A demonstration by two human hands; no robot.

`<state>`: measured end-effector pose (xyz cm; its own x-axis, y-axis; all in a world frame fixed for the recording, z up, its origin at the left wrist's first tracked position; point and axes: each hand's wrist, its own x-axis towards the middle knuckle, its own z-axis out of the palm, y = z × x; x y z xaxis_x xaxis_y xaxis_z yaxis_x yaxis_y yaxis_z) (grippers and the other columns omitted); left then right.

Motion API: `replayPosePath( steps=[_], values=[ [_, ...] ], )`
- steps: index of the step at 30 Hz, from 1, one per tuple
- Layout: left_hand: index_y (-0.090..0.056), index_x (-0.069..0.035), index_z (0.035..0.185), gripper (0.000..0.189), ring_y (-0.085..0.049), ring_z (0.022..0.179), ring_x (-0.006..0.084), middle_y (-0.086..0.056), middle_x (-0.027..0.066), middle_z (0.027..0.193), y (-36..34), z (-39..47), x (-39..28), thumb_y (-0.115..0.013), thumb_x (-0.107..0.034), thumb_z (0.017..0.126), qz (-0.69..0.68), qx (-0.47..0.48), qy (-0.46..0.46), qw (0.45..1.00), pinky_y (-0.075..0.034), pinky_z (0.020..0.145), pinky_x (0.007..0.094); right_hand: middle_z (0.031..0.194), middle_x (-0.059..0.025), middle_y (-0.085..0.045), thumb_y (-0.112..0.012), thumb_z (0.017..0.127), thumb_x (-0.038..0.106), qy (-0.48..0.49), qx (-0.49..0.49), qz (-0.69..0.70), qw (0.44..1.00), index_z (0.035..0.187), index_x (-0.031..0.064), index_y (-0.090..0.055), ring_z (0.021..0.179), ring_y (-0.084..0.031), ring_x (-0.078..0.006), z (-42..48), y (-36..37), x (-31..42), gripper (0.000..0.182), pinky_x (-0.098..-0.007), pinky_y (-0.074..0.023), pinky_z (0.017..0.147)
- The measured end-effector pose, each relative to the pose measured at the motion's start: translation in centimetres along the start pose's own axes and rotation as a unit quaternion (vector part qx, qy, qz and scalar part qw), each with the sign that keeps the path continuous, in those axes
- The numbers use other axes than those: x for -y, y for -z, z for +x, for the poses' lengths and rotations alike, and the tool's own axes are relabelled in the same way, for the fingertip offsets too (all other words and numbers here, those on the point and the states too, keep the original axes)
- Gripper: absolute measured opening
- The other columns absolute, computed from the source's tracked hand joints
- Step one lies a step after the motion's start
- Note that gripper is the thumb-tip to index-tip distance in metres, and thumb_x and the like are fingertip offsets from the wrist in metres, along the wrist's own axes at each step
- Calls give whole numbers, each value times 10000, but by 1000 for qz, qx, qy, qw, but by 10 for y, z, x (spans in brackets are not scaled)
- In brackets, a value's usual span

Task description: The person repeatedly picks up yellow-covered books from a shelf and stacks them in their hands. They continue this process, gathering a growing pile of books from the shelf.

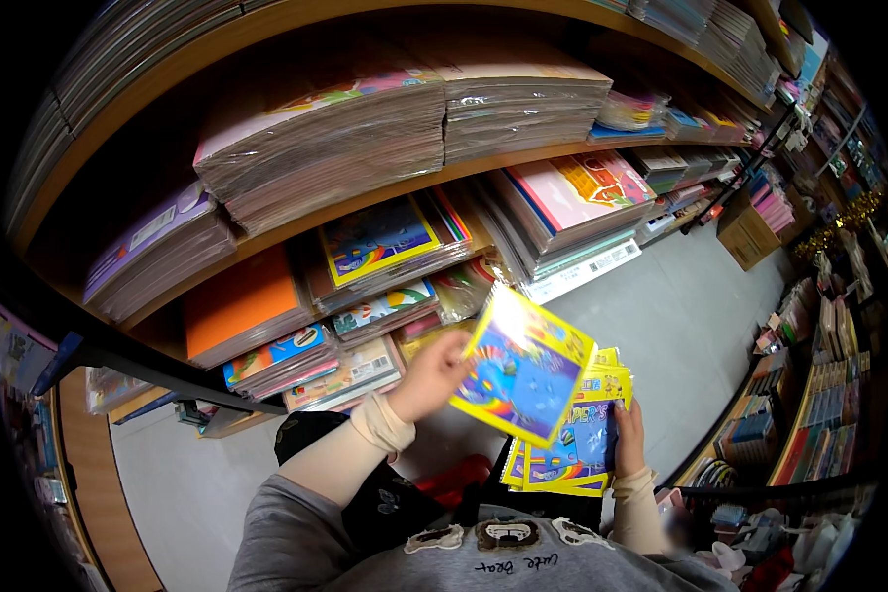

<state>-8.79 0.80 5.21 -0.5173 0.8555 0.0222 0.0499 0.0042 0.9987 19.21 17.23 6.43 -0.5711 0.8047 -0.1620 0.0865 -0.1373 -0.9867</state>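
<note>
My left hand (436,374) grips one yellow-edged packet (529,362) with a blue and purple rainbow cover by its left edge. This packet is tilted, raised above the others, and hides part of them. My right hand (629,436) holds a fanned stack of similar yellow packets (562,473) by its right side, over my lap. Ahead on the low shelf lies a pile topped by a matching yellow-bordered packet (377,240). Neither hand touches that pile.
Wooden shelves (385,196) hold thick plastic-wrapped paper stacks (325,140). Below are an orange pile (240,307) and a pink-covered pile (581,189). Grey floor (695,296) runs to a cardboard box (747,233). Book racks (769,414) curve along the right, and a red object (459,477) is beneath me.
</note>
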Motion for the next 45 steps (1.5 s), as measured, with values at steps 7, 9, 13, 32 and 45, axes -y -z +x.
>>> replayPosePath(
  steps=[7,9,13,32,45],
  values=[
    [-490,6,1106,204,-629,847,125,-641,77,976,76,26,-46,-505,-25,905,-189,-179,-80,962,-519,751,246,1078,-66,-541,-493,931,257,-4,3,-5,1000,1223,-5,-433,953,-509,-114,4,-3,-3,397,-249,-415,849],
    [-506,17,1095,204,-597,831,105,-636,61,970,95,37,-43,-522,-32,898,-171,-240,-108,949,-480,763,237,1072,-66,-544,-492,932,249,-9,4,-4,1000,1217,-6,-436,947,-511,-112,6,-2,-6,387,-247,-417,845],
    [-520,37,1088,212,-587,891,140,-619,98,1026,129,59,-36,-528,-5,880,-127,-328,-127,927,-466,799,257,1054,-63,-552,-493,932,233,-8,13,-16,1000,1195,-12,-447,924,-518,-110,7,-9,-3,362,-242,-423,830],
    [-558,42,1047,343,-578,887,361,-596,230,991,148,69,-30,-647,-145,773,366,-430,-66,823,-468,769,417,1025,-64,-561,-480,938,207,-18,11,-19,1000,1184,-12,-449,888,-519,-102,7,-20,6,331,-233,-426,804],
    [-565,-65,1145,352,-496,1082,366,-526,174,1142,84,59,-44,-588,-194,818,592,-296,-113,742,-432,886,459,1087,-68,-543,-482,938,195,-24,19,-4,1000,1215,-6,-444,947,-507,-113,9,-14,-3,344,-245,-412,847]
  ],
)
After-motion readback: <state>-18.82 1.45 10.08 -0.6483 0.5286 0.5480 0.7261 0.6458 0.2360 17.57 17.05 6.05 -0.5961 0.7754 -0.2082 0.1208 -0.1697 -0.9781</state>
